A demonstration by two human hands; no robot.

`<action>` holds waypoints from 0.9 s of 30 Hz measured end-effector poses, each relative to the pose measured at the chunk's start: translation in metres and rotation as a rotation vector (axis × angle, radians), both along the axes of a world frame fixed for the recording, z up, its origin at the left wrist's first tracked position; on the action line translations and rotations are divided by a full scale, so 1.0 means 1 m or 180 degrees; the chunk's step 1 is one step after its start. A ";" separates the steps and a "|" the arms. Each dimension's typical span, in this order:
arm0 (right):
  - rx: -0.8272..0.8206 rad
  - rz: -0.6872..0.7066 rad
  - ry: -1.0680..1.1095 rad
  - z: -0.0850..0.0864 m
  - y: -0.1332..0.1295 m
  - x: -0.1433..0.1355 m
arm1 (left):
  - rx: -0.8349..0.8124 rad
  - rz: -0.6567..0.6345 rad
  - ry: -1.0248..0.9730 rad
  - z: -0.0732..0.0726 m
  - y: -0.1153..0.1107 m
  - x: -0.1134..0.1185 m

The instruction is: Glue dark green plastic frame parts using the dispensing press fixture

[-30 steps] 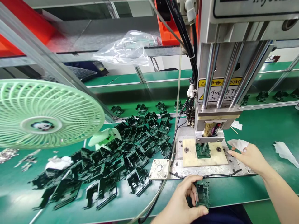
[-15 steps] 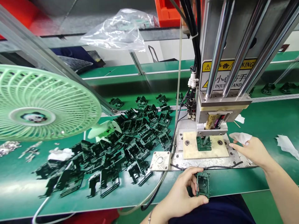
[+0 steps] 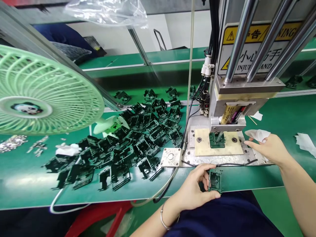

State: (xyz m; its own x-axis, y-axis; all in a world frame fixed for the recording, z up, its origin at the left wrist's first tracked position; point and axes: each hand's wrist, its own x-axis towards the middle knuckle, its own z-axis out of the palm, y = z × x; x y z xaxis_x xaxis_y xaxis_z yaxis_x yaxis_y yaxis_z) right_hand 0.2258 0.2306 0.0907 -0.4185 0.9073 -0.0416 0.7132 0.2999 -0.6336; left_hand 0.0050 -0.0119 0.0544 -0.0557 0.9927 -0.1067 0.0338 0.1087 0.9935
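Note:
My left hand [image 3: 195, 186] is closed around the side of a dark green plastic frame [image 3: 215, 180], held just over the front edge of the bench. Another dark green frame [image 3: 217, 141] sits on the cream fixture plate [image 3: 201, 146] of a press, under its press head [image 3: 228, 126], with a metal rod coming down to it. To the right of that plate my right hand [image 3: 274, 148] rests with thumb and fingers apart. A loose white wrap [image 3: 258, 135] covers its foremost fingers. Some of its fingers are hidden.
Many similar green frames [image 3: 148, 141] lie piled left of the press. A light green fan [image 3: 49, 95] stands at the left, near small metal pieces [image 3: 13, 143]. A square button box [image 3: 171, 157] with cables is at the press's front left corner. White tissue [image 3: 306, 144] lies at right.
The head view has tilted down and come slightly closer, so the bench and press sit differently in the picture. Both hands keep nearly the same pose, and the left still holds its frame.

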 end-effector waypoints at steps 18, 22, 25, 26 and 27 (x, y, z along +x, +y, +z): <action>0.0290 0.0190 0.0048 -0.004 0.001 0.000 | -0.0355 0.0044 -0.0178 -0.001 -0.001 0.000; 0.0269 0.0218 0.0000 -0.004 0.001 0.000 | -0.0300 0.0033 -0.0187 0.000 -0.001 0.001; 0.0166 0.0193 0.0006 -0.002 0.000 0.000 | -0.0297 0.0037 -0.0192 0.002 -0.001 0.001; 0.0134 0.0176 0.0000 -0.001 0.000 -0.001 | -0.0301 0.0032 -0.0202 0.003 -0.001 0.001; 0.0119 0.0163 -0.0009 0.000 0.000 -0.001 | -0.0305 0.0026 -0.0206 0.003 -0.001 0.000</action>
